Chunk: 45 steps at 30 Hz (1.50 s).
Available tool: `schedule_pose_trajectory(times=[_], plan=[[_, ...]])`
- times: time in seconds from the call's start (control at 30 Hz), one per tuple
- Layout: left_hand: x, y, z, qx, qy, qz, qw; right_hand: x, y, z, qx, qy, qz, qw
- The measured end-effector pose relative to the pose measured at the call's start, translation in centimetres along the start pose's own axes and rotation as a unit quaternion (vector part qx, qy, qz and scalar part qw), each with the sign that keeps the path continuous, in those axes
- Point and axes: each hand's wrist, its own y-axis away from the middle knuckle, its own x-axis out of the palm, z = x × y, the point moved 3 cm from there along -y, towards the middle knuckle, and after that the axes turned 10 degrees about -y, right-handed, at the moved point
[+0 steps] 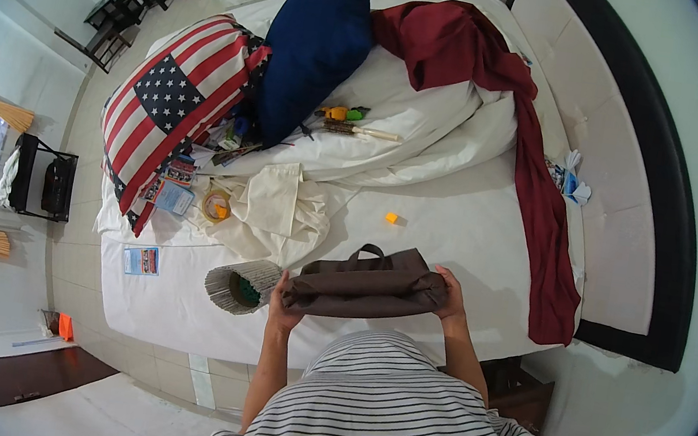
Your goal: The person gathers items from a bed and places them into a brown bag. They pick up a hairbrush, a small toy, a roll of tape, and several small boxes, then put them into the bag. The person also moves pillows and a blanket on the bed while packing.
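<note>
A dark brown fabric bag [372, 288] with a loop handle is held level above the near edge of the bed, its top edge folded or rolled. My left hand [287, 303] grips its left end, and my right hand [451, 294] grips its right end. Just left of my left hand lies a grey ribbed cylinder [220, 285] with something green inside. Beyond the bag, a small yellow block [392, 218] rests on the white sheet. A crumpled cream cloth [271, 200] lies to the left, beside a roll of tape [215, 206].
Farther back are a flag-patterned pillow [170, 106], a navy pillow [316, 46], a hairbrush [361, 131] and a rumpled white blanket [428, 129]. A long maroon cloth [529, 196] runs along the right side near the padded headboard [677, 264]. A printed booklet [142, 261] lies at left.
</note>
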Motion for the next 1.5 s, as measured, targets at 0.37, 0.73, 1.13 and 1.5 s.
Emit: schedule_pose_trajectory(times=[0.37, 0.73, 1.13, 1.5], plan=[[-0.1, 3.6, -0.8, -0.006, -0.392, -0.16, 0.906, 0.7, -0.2, 1.2, 0.014, 0.259, -0.196, 0.946], [11.3, 4.9, 0.7, 0.472, -0.797, -0.154, 0.344, 10.1, 1.4, -5.8, -0.31, 0.846, 0.068, 0.428], [7.3, 2.9, 1.9, 0.315, -0.881, 0.006, 0.353, 11.4, -2.5, -3.9, -0.137, 0.954, 0.055, 0.26], [12.3, 4.5, -0.5, 0.292, -0.899, -0.075, 0.319, 17.0, -12.2, 1.1, -0.178, 0.702, -0.025, 0.69]])
